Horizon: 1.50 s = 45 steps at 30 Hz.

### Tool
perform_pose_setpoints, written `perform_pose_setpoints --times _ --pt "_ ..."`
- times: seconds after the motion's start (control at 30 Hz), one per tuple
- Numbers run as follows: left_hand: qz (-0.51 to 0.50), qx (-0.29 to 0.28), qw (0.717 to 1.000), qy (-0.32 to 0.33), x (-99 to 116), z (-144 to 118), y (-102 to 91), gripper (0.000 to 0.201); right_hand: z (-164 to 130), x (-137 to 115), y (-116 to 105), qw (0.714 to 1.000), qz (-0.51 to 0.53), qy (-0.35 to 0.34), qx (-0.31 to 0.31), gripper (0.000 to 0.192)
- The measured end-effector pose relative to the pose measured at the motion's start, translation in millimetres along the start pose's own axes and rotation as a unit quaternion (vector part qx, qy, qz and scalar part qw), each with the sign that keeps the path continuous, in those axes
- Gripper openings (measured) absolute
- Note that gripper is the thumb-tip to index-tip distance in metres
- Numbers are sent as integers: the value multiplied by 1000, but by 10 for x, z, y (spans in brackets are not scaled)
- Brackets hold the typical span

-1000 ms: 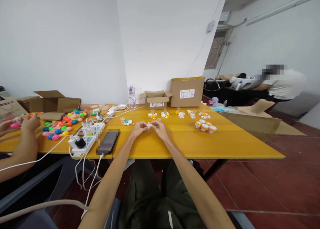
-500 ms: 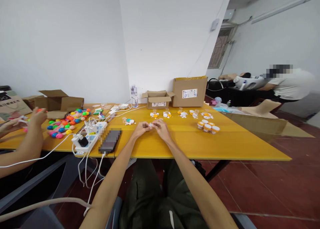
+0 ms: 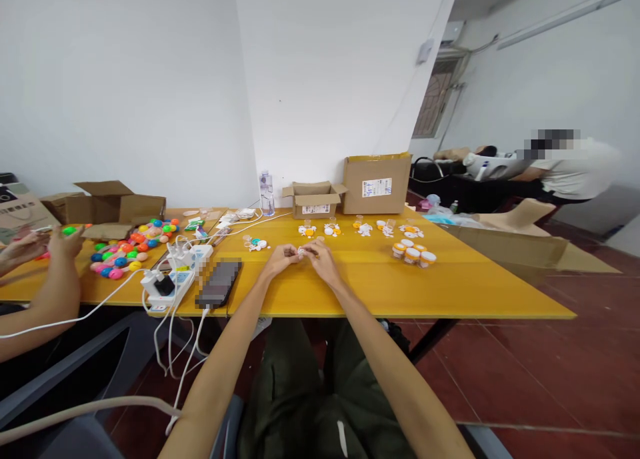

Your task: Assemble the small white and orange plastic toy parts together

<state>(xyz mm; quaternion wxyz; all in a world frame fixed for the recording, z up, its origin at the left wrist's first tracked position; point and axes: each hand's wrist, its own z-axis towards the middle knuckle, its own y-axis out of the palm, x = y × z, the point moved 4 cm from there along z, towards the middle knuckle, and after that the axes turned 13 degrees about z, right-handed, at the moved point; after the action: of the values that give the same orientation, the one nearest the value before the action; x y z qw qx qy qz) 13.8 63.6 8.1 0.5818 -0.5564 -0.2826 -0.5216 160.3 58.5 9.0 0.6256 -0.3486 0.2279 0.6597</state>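
Observation:
Above the middle of the yellow table (image 3: pixel 310 292), my left hand (image 3: pixel 283 259) and my right hand (image 3: pixel 319 255) meet fingertip to fingertip. Pinched between them is a small white plastic part (image 3: pixel 301 251), mostly covered by the fingers. Past my hands, small piles of white and orange parts (image 3: pixel 332 230) lie in a row, some with clear cups. To the left sits a pile of white parts with a green ring (image 3: pixel 257 243). Several small jars with white lids and orange rims (image 3: pixel 413 253) stand grouped to the right.
A small open carton (image 3: pixel 316 202) and a larger closed box (image 3: pixel 377 185) stand by the wall beside a water bottle (image 3: pixel 267 193). A phone (image 3: pixel 220 283) and a power strip (image 3: pixel 183 279) lie left. A co-worker's hands (image 3: pixel 65 249) work near colourful balls (image 3: pixel 135 245). Another person sits far right.
My hands stay together, with the white part turned slightly between the fingertips. At left, the co-worker's hand has shifted, and a green ball now shows there in place of an orange one.

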Motion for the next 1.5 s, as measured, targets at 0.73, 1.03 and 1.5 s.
perform_pose_setpoints --times 0.73,1.03,1.5 --pt "0 1 1000 0 66 -28 0 33 -11 -27 34 1000 -3 -4 -7 15" --pt "7 -4 1000 6 47 -16 -3 34 -10 10 23 1000 -6 0 -1 12" --pt "-6 -1 1000 -1 12 2 0 31 -41 -11 11 998 -54 -10 6 9"
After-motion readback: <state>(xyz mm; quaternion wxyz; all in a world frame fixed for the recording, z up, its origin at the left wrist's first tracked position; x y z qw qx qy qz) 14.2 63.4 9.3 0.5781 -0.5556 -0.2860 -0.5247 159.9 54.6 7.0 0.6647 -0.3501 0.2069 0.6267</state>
